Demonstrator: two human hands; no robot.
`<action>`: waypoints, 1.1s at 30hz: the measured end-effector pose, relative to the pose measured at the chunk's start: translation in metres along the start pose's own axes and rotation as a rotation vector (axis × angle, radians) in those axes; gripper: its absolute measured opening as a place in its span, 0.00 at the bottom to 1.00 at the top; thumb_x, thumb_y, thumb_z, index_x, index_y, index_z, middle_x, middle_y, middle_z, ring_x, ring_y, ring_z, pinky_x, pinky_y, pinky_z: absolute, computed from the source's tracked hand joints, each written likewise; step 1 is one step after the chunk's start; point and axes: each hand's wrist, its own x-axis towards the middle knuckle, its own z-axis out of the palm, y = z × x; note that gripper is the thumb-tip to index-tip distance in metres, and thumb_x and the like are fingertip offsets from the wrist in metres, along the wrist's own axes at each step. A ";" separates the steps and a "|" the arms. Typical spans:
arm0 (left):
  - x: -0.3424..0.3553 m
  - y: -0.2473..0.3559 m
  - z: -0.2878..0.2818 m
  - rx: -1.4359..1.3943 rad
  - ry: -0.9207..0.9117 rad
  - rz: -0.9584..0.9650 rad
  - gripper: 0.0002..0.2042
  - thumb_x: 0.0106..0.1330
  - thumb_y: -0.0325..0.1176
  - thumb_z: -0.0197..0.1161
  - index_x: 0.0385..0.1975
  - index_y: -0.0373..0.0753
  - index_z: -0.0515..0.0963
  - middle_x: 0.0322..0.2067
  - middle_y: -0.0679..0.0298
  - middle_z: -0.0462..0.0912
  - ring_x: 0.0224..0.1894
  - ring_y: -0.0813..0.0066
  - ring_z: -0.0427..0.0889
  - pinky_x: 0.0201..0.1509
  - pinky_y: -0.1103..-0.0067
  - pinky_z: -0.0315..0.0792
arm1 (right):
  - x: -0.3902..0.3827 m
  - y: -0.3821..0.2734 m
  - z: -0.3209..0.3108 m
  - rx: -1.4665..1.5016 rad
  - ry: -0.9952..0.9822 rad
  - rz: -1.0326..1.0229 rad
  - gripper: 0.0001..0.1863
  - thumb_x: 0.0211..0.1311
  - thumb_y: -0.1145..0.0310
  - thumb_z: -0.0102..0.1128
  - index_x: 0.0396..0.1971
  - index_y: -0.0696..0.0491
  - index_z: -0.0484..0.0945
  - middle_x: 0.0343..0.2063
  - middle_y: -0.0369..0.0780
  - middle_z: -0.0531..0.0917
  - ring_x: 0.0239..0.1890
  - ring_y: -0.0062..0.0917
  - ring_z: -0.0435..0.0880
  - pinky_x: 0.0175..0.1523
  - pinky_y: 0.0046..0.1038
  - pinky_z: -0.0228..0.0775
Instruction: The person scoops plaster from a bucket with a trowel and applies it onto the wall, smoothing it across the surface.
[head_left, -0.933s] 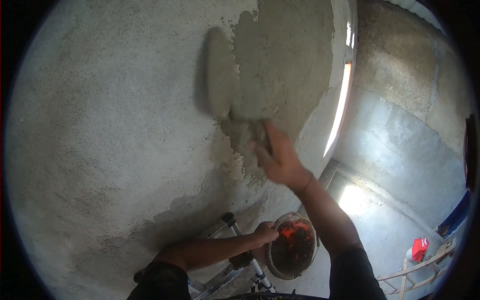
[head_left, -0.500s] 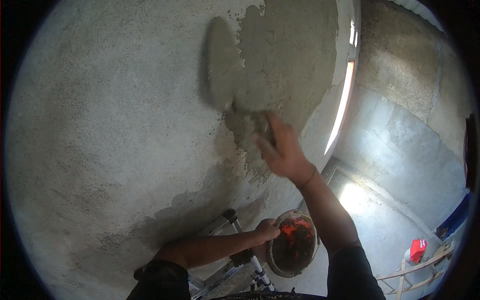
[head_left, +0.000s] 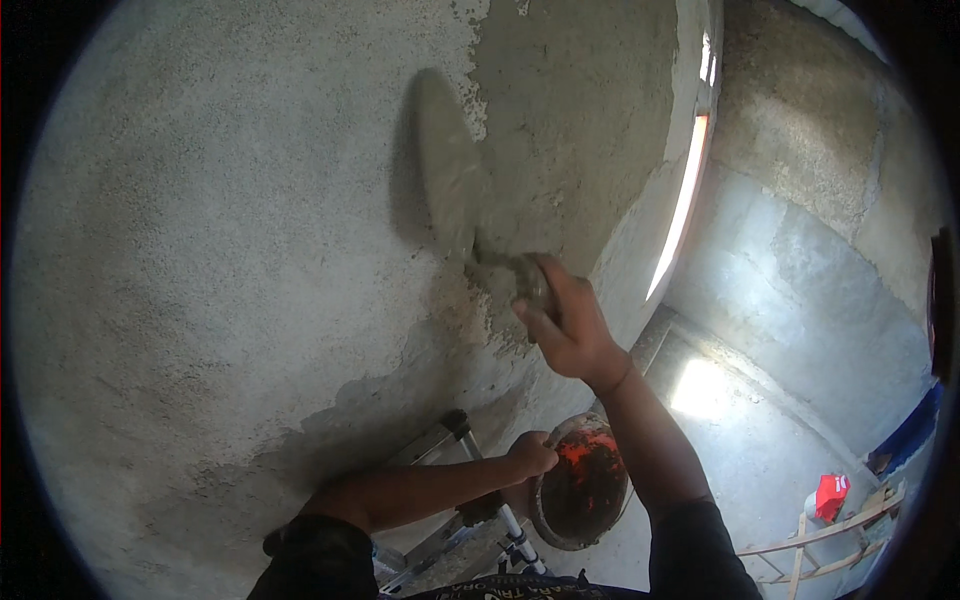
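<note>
1. Right hand [head_left: 575,325]: fingers wrapped round the handle of the trowel [head_left: 452,170], whose blade overlies the left edge of the wet plaster [head_left: 590,120].
2. The blade has just shifted nearer, bringing it to a nearer stretch of that edge.
3. Left hand [head_left: 533,455]: fingers clasp the left rim of the bucket [head_left: 597,442].

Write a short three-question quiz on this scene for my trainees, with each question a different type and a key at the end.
1. Multiple choice: The right hand holds a trowel. Toward which edge of the picture does its blade tip point?
a) bottom
b) top
c) right

2. True or false: The left hand grips the bucket by its rim.

3. Fill the gap: Bright ____ patches show on the bucket's inner wall.

Key: 1. b; 2. true; 3. orange-red
</note>
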 end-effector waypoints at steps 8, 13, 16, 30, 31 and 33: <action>0.008 -0.008 0.007 -0.066 -0.045 0.017 0.12 0.45 0.27 0.57 0.31 0.33 0.78 0.27 0.54 0.81 0.30 0.65 0.81 0.35 0.72 0.72 | 0.041 0.020 -0.032 0.308 0.367 0.184 0.21 0.64 0.64 0.56 0.50 0.62 0.67 0.22 0.35 0.76 0.21 0.20 0.73 0.30 0.25 0.69; 0.006 -0.005 0.000 -0.089 -0.010 0.042 0.11 0.46 0.26 0.56 0.31 0.33 0.78 0.25 0.56 0.81 0.28 0.66 0.81 0.34 0.72 0.72 | 0.030 -0.006 -0.025 0.081 -0.020 0.072 0.20 0.64 0.66 0.56 0.50 0.61 0.67 0.21 0.37 0.75 0.17 0.20 0.72 0.25 0.24 0.66; 0.002 0.000 0.000 -0.024 0.002 0.035 0.12 0.46 0.26 0.56 0.33 0.33 0.78 0.26 0.56 0.81 0.30 0.66 0.81 0.35 0.72 0.72 | 0.021 -0.013 -0.021 0.210 -0.002 0.064 0.20 0.64 0.66 0.55 0.50 0.61 0.67 0.21 0.37 0.75 0.17 0.20 0.72 0.24 0.25 0.66; 0.004 -0.011 0.004 -0.073 -0.031 0.046 0.13 0.46 0.27 0.57 0.34 0.34 0.79 0.28 0.57 0.81 0.32 0.65 0.81 0.38 0.72 0.72 | -0.092 -0.004 -0.036 0.127 -0.122 0.203 0.25 0.57 0.70 0.61 0.53 0.60 0.65 0.27 0.43 0.79 0.27 0.22 0.78 0.33 0.25 0.70; 0.004 -0.013 0.005 -0.088 -0.022 0.032 0.13 0.46 0.27 0.57 0.34 0.33 0.79 0.28 0.57 0.81 0.32 0.66 0.81 0.38 0.72 0.72 | -0.118 -0.007 -0.036 0.177 -0.054 0.315 0.27 0.55 0.72 0.62 0.54 0.59 0.64 0.28 0.44 0.79 0.28 0.22 0.79 0.35 0.25 0.70; -0.006 0.004 0.000 -0.110 -0.062 -0.019 0.13 0.46 0.26 0.57 0.34 0.33 0.79 0.28 0.57 0.82 0.33 0.66 0.81 0.38 0.72 0.72 | -0.176 -0.017 -0.042 0.247 0.205 0.480 0.29 0.51 0.75 0.64 0.53 0.59 0.63 0.27 0.45 0.80 0.27 0.22 0.79 0.33 0.25 0.70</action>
